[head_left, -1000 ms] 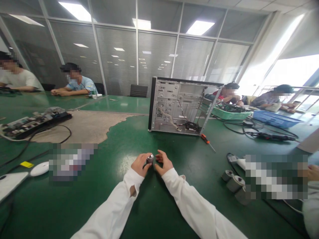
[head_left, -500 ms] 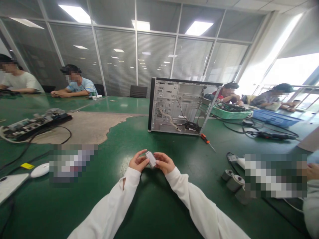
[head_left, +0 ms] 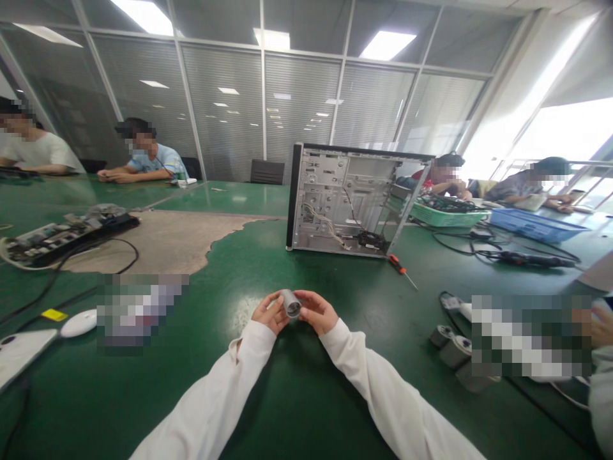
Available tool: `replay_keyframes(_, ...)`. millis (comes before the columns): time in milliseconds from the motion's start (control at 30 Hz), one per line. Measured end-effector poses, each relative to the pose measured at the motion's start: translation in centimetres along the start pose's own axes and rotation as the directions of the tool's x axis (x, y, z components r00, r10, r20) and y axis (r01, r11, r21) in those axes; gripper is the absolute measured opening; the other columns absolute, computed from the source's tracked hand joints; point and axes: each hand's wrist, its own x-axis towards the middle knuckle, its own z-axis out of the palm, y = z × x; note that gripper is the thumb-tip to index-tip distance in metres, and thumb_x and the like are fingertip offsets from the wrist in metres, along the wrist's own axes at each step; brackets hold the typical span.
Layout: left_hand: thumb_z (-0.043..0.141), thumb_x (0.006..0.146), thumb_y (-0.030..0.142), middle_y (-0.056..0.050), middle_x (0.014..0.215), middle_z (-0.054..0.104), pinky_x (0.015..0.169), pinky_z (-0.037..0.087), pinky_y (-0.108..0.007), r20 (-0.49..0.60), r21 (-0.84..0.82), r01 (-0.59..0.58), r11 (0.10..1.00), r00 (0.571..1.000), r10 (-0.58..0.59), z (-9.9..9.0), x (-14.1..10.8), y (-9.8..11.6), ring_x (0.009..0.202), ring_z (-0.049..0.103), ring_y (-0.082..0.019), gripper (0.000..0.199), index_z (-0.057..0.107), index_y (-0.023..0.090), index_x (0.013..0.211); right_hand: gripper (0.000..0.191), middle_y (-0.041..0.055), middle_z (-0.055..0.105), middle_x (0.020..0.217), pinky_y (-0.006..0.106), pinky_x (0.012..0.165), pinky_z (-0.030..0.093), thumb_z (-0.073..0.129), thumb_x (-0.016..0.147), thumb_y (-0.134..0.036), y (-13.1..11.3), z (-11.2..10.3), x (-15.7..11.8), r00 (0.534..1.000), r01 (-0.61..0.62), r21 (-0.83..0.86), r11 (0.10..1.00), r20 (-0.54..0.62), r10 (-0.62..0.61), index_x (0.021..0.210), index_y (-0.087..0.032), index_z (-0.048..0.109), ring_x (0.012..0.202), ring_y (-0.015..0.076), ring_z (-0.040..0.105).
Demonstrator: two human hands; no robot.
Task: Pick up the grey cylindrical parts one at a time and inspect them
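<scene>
Between my two hands is a small grey metal cylinder (head_left: pixel 290 301), held just above the green table (head_left: pixel 230 383). Its round end, with a dark hollow-looking face, tilts toward me. My left hand (head_left: pixel 268 312) grips it from the left with thumb and fingers closed on its side. From the right, my right hand (head_left: pixel 317 312) pinches it near the lower end. Beyond the hands an open computer case (head_left: pixel 345 204) lies with its inside facing me. An orange-handled screwdriver (head_left: pixel 397 265) rests by the case's right corner.
Several grey cylinders (head_left: pixel 454 351) stand at right, beside a blurred patch and a person's hand (head_left: pixel 602 322). Cables, a green basket (head_left: pixel 447 214) and a blue basket (head_left: pixel 536 227) lie farther back. At left are a circuit board assembly (head_left: pixel 71 233) and a white mouse (head_left: pixel 79 324). Other people sit around.
The cylinder has turned in my hands: its side faced me before, and now its round end shows. My hands stay in nearly the same place.
</scene>
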Motion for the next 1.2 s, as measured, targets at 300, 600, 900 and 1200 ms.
replay_keyframes(300, 0.073, 0.04, 0.038, 0.003, 0.048, 0.058, 0.047, 0.048, -0.025, -0.026, 0.18, -0.075, 0.981, 0.996, 0.081, 0.1, 0.6, -1.1, 0.044, 0.056, -0.011, 0.049, 0.049, 0.014, 0.076, 0.042, 0.0056, 0.061, 0.093, 0.031, 0.076, 0.042, 0.069, 0.056, -0.024, 0.3, -0.2, 0.0, 0.996, -0.015, 0.017, 1.0, 0.085, 0.014, 0.096, -0.021, 0.056, 0.084, 0.0162, 0.055)
replay_keyframes(600, 0.071, 0.05, 0.032, -0.002, 0.053, 0.063, 0.051, 0.047, -0.022, 0.105, 0.121, 0.001, 0.993, 0.994, -0.014, -0.4, 0.5, -0.5, 0.044, 0.059, -0.012, 0.044, 0.051, 0.011, 0.083, 0.034, 0.0059, 0.062, 0.087, 0.025, 0.064, 0.047, 0.064, 0.062, -0.023, -0.9, -0.3, -0.5, 0.976, -0.216, 0.254, 0.943, 0.074, 0.204, 0.094, -0.015, 0.056, 0.075, 0.0148, 0.059)
replay_keyframes(900, 0.075, 0.044, 0.022, -0.003, 0.064, 0.064, 0.055, 0.047, -0.023, 0.146, 0.088, 0.048, 0.995, 0.987, -0.061, -0.8, 0.5, -0.4, 0.05, 0.058, -0.01, 0.052, 0.055, 0.011, 0.091, 0.033, 0.009, 0.064, 0.084, 0.026, 0.073, 0.047, 0.06, 0.067, -0.027, -0.5, -1.2, -0.4, 0.949, -0.312, 0.426, 0.849, 0.099, 0.299, 0.094, -0.01, 0.051, 0.081, 0.0179, 0.06)
replay_keyframes(1200, 0.077, 0.036, 0.023, -0.002, 0.069, 0.061, 0.056, 0.047, -0.024, 0.078, 0.156, -0.038, 0.987, 0.997, 0.026, -0.9, 0.9, -1.5, 0.06, 0.058, -0.012, 0.057, 0.057, 0.013, 0.088, 0.026, 0.0094, 0.064, 0.081, 0.025, 0.073, 0.049, 0.053, 0.073, -0.027, -0.2, -1.3, -0.2, 0.934, -0.324, 0.464, 0.824, 0.02, 0.356, 0.089, -0.008, 0.052, 0.08, 0.0167, 0.06)
